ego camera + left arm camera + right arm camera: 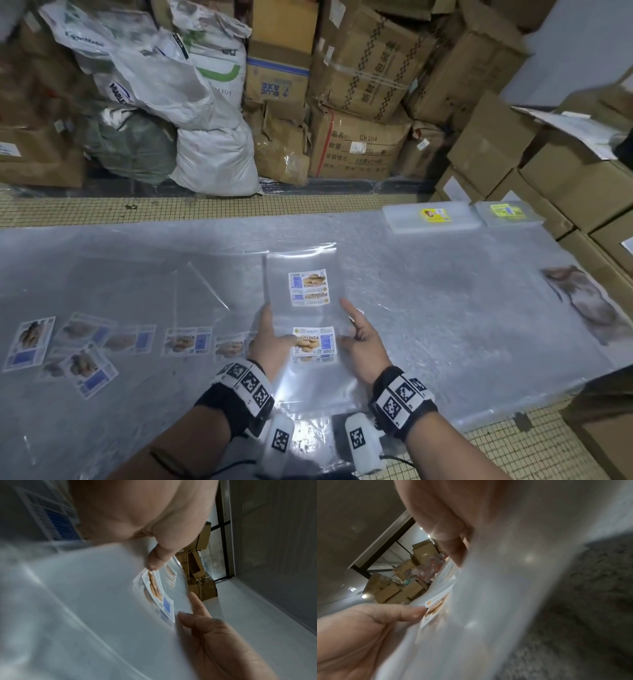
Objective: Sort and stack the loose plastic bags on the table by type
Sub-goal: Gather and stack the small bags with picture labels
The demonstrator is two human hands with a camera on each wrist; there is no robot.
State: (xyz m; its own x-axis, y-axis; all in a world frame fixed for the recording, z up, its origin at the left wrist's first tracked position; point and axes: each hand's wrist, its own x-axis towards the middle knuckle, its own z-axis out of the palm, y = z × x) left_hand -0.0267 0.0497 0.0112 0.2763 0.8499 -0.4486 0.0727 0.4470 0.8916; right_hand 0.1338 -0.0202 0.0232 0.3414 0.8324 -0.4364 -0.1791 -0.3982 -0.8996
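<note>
I hold a stack of clear plastic bags [305, 315] upright over the middle of the table, its "Bikut Lenga" biscuit labels [314, 346] facing me. My left hand [277, 325] pinches the stack's left edge, thumb [412, 612] on the lower label [436, 605]. My right hand [349, 323] pinches the right edge, thumb [185, 616] on the plastic and index finger stretched up along the side. Several loose labelled bags [85, 339] lie spread flat at the left. Two neat bag stacks, one with a yellow label [433, 217] and one with a green-yellow label [507, 212], sit at the far right.
A clear plastic sheet [445, 291] covers the table, with a dark worn patch [579, 301] at its right side. Cardboard boxes [565, 178] crowd the right edge. White sacks [212, 161] and more boxes are piled beyond the tiled far rim [205, 205].
</note>
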